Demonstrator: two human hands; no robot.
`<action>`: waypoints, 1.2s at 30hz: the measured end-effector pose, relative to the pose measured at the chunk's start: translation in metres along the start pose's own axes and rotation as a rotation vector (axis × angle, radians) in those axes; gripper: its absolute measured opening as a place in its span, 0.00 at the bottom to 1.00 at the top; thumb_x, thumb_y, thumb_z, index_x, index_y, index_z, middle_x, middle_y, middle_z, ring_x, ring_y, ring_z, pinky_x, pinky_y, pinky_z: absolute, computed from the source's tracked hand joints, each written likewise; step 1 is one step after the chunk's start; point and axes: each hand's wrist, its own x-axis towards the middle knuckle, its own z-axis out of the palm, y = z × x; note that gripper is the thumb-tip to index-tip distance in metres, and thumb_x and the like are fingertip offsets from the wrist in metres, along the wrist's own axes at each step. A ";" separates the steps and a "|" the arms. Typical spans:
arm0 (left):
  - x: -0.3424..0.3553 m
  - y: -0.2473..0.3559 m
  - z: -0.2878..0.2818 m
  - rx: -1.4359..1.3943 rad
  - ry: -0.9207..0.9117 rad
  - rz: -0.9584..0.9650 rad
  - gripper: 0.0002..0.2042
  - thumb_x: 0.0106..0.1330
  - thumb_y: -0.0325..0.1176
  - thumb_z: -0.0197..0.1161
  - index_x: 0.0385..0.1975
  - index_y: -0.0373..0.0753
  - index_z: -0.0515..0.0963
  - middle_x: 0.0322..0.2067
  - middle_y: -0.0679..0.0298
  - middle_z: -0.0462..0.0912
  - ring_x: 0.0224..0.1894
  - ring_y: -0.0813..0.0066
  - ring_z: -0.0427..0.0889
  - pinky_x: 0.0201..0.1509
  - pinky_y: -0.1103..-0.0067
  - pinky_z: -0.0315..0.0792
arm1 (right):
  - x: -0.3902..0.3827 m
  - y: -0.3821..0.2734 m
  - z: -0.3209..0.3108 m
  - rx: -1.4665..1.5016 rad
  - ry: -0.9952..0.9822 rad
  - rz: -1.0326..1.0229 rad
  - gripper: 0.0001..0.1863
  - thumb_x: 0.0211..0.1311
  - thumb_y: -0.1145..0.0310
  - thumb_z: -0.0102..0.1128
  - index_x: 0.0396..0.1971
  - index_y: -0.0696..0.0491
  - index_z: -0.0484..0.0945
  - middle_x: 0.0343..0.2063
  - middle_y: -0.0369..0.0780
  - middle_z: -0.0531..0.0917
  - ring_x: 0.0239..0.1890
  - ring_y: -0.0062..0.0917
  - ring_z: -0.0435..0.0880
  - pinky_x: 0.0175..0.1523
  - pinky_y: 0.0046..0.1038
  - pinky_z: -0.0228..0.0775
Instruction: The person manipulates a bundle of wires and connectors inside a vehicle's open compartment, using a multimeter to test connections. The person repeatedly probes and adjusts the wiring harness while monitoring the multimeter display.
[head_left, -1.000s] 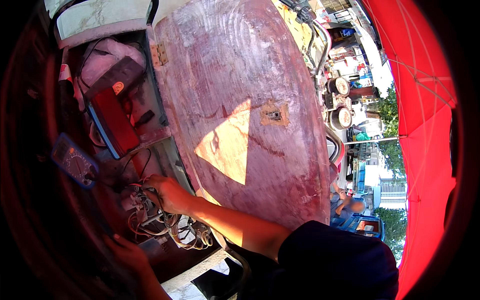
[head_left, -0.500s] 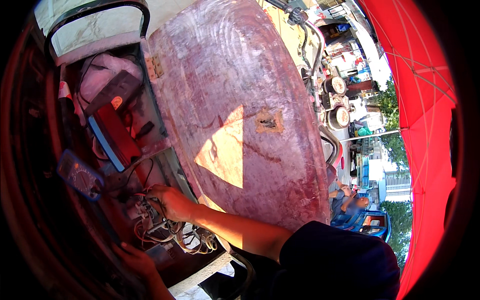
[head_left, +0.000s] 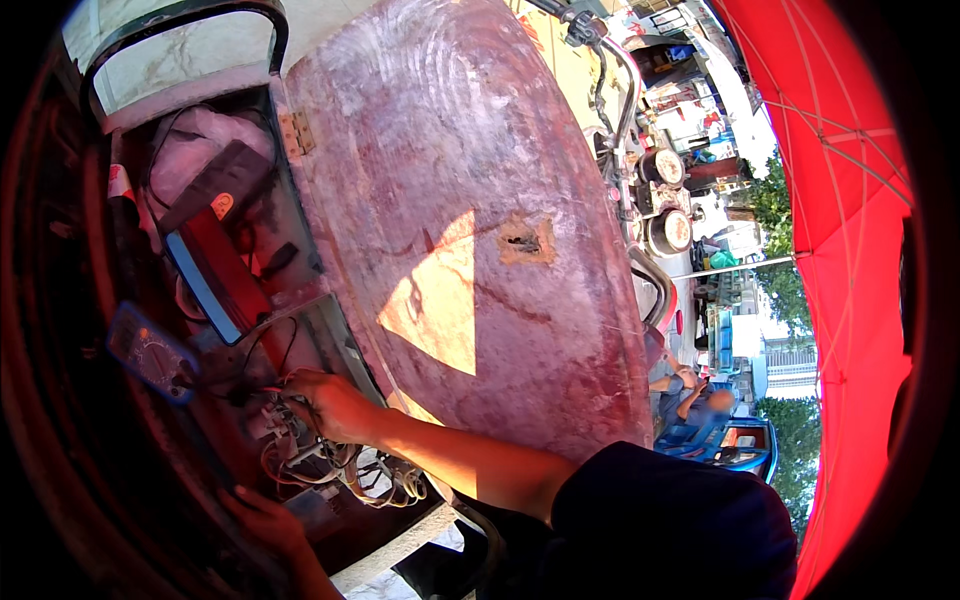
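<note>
My right hand [head_left: 335, 408] is closed, its fingertips pinching in among a tangle of wires [head_left: 345, 465] with pale connectors at the lower end of an open compartment. Exactly which wire it grips is hidden by the fingers. My left hand [head_left: 265, 520] rests lower down on the dark compartment edge, with its visible fingers stretched out and nothing seen in it. Near the wires leans a multimeter [head_left: 150, 352] in a blue case, its dial facing up and dark leads running toward my right hand.
A red box with a pale blue side [head_left: 205, 285] stands in the compartment beside a pinkish bag [head_left: 205, 150]. The worn maroon lid [head_left: 430, 150] lies hinged open to the right. Handlebars with gauges [head_left: 668, 230], a seated person [head_left: 690, 405] and a red canopy [head_left: 850, 300] are beyond.
The whole view has shifted slightly, so things appear a little farther left. Both hands keep nearly the same places, the right one still at the wires.
</note>
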 end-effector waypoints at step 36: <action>0.004 -0.051 0.021 0.046 0.066 0.114 0.25 0.73 0.47 0.44 0.56 0.28 0.67 0.48 0.39 0.75 0.52 0.46 0.75 0.52 0.67 0.71 | -0.069 -0.051 -0.059 0.054 0.153 0.526 0.08 0.57 0.75 0.60 0.36 0.60 0.77 0.30 0.46 0.80 0.31 0.28 0.80 0.36 0.27 0.70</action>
